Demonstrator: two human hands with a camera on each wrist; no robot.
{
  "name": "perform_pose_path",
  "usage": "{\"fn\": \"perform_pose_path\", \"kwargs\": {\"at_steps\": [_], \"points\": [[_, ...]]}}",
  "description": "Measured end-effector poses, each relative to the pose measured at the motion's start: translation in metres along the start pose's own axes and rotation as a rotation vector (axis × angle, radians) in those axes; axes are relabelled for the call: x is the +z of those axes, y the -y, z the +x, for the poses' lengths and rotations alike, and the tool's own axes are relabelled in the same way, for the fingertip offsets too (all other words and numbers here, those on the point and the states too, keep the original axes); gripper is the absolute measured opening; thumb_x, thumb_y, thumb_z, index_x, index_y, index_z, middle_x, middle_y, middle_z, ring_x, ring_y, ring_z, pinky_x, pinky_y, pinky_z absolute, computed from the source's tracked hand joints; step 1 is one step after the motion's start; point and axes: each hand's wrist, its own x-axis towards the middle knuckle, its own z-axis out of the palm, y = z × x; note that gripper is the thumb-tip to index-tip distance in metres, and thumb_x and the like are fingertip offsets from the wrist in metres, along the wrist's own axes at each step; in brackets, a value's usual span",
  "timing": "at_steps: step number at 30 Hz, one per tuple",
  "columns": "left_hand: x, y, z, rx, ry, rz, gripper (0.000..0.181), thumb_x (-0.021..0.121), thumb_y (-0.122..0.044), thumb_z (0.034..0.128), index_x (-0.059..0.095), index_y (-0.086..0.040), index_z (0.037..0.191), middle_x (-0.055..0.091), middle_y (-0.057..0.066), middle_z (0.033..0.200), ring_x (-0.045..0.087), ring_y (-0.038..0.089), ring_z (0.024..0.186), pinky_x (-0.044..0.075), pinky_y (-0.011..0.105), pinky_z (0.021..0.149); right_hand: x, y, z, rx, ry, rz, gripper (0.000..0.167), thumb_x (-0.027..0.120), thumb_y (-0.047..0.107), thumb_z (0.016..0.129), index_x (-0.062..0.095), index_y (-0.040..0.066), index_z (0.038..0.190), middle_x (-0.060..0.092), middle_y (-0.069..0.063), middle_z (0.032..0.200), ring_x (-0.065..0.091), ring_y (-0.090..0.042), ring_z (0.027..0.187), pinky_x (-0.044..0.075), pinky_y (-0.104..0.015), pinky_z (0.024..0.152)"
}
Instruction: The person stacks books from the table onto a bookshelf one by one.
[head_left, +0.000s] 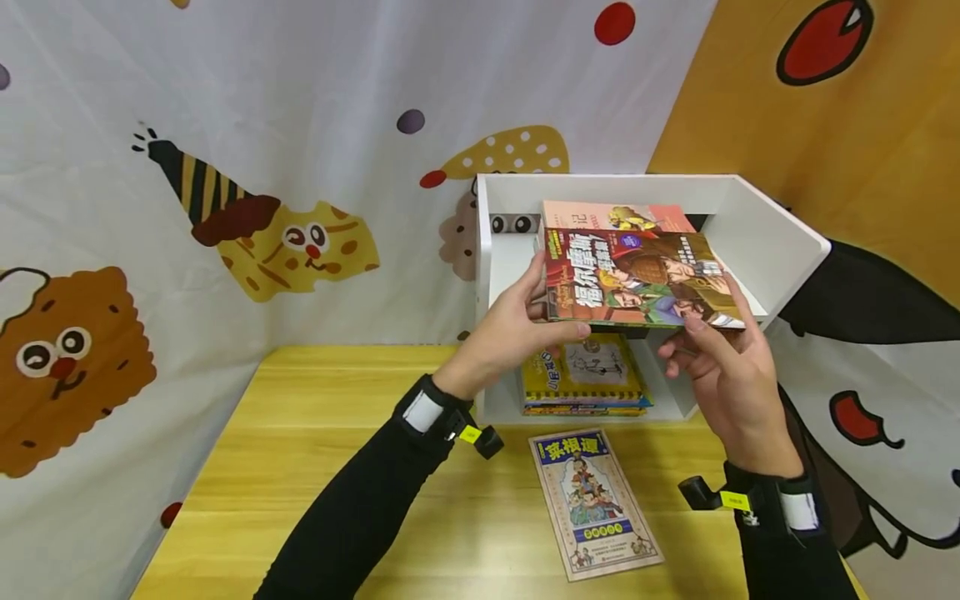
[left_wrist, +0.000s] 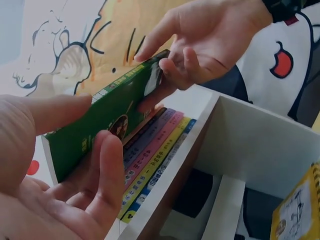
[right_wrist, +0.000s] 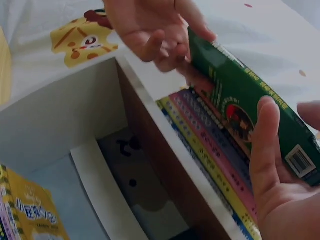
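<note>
A comic book (head_left: 637,279) with a dark red and brown illustrated cover is held nearly level in front of the upper shelf. My left hand (head_left: 517,321) pinches its left end, the thumb along the near edge and fingers beneath. At the other end my right hand (head_left: 731,375) grips it, with the thumb at the near edge and the index finger along the side. Both wrist views show its green back cover (left_wrist: 100,145). Behind and below it, a pink-covered book (head_left: 585,215) tops a stack on the upper shelf, whose coloured spines (right_wrist: 215,150) show in the right wrist view.
The white two-level bookshelf (head_left: 483,250) stands at the back of the wooden table (head_left: 322,433). Yellow-covered books (head_left: 585,375) lie stacked on its lower level. A pale book (head_left: 596,504) with a blue title band lies on the table in front. A cartoon-print cloth (head_left: 300,83) hangs behind.
</note>
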Motion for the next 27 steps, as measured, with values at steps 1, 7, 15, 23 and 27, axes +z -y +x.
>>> {"fn": "perform_pose_path", "kwargs": {"at_steps": [1, 7, 15, 23, 27], "points": [[0.000, 0.000, 0.000, 0.003, -0.005, 0.024, 0.116, 0.083, -0.023, 0.1013, -0.003, -0.034, 0.179, 0.053, 0.005, 0.170, 0.066, 0.018, 0.141, 0.061, 0.033, 0.108, -0.001, -0.001, 0.000, -0.009, 0.004, 0.007, 0.074, 0.044, -0.008, 0.113, 0.017, 0.016, 0.178, 0.064, -0.018, 0.149, 0.081, -0.023, 0.082, 0.064, -0.029, 0.060], [0.003, -0.003, -0.003, 0.047, -0.101, 0.269, 0.101, 0.081, -0.040, 0.1018, 0.016, -0.028, 0.179, 0.066, -0.004, 0.115, 0.058, 0.013, 0.073, 0.048, 0.027, 0.063, -0.009, -0.002, 0.001, -0.035, -0.027, -0.079, 0.076, 0.047, -0.010, 0.112, 0.019, 0.015, 0.178, 0.068, -0.016, 0.144, 0.082, -0.023, 0.080, 0.063, -0.028, 0.060], [0.008, -0.006, -0.008, 0.130, -0.259, 0.602, 0.088, 0.078, -0.051, 0.1023, 0.038, -0.014, 0.172, 0.053, 0.011, 0.132, 0.055, 0.022, 0.093, 0.043, 0.027, 0.071, -0.017, 0.008, 0.005, 0.001, -0.276, -0.482, 0.077, 0.073, 0.004, 0.105, 0.038, 0.014, 0.173, 0.078, -0.003, 0.128, 0.081, -0.016, 0.080, 0.065, -0.022, 0.072], [0.011, -0.003, -0.004, 0.213, -0.292, 0.838, 0.077, 0.066, -0.051, 0.1101, 0.043, -0.006, 0.168, 0.049, 0.015, 0.165, 0.049, 0.031, 0.150, 0.049, 0.048, 0.120, -0.015, 0.008, 0.013, 0.063, -0.480, -1.053, 0.070, 0.079, 0.033, 0.104, 0.049, 0.027, 0.167, 0.044, 0.012, 0.147, 0.051, -0.009, 0.140, 0.048, -0.010, 0.113], [0.011, -0.002, 0.000, 0.223, -0.278, 0.846, 0.073, 0.059, -0.048, 0.1140, 0.041, -0.004, 0.169, 0.043, 0.017, 0.172, 0.044, 0.035, 0.160, 0.043, 0.053, 0.130, -0.015, 0.009, 0.018, 0.030, -0.437, -1.077, 0.070, 0.076, 0.035, 0.106, 0.049, 0.019, 0.168, 0.036, 0.001, 0.173, 0.036, -0.015, 0.159, 0.030, -0.033, 0.138]]}}
